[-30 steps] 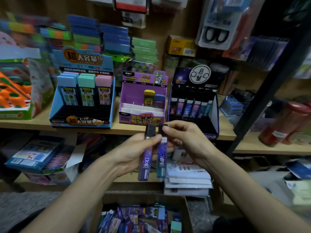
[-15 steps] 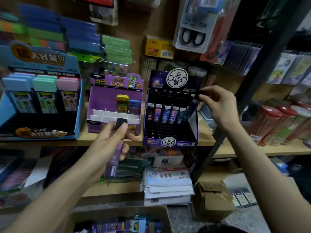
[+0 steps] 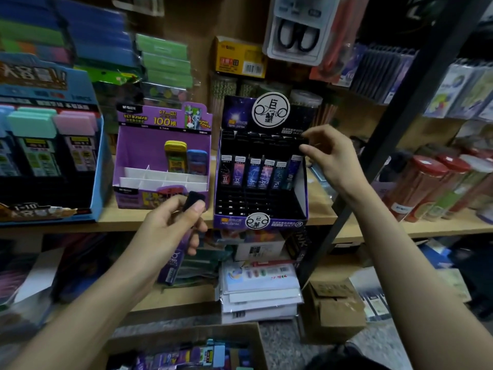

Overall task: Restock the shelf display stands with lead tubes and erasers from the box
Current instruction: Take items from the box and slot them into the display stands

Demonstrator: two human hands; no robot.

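Lead tube (image 3: 293,169) pinched at cap by right hand (image 3: 329,156), seating it in display stand (image 3: 300,190); left hand (image 3: 170,225) fingers clamp second tube (image 3: 173,263) for next slot.

A person's left hand (image 3: 170,225) and right hand (image 3: 329,156) are bare, both forearms (image 3: 106,284) uncovered to the frame's edge.
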